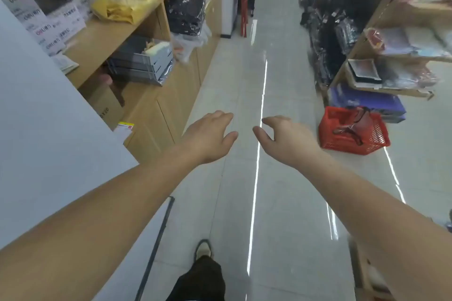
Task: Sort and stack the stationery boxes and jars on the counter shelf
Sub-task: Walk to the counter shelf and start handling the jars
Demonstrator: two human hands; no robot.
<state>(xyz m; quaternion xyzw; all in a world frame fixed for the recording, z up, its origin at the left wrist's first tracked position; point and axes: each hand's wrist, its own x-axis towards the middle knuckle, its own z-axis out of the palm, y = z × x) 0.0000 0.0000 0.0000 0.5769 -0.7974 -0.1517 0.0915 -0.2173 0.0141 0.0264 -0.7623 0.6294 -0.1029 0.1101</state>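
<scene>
Left forearm [97,215] and right forearm [379,203] reach forward over the tiled floor [281,80]; left grip [210,137] and right grip [286,137] are side by side, apart, fingers loosely spread, both empty and touching nothing. Left of the left grip: pale bench [49,117], and beyond it the wooden shelf unit [102,39], with the white stationery boxes [49,24] stacked on a shelf well up and left of that grip and grey trays [141,61] one shelf lower, nearer it. Right of the right grip, near, on the floor: red basket [354,129]; below both grips: one shoe [203,249].
</scene>
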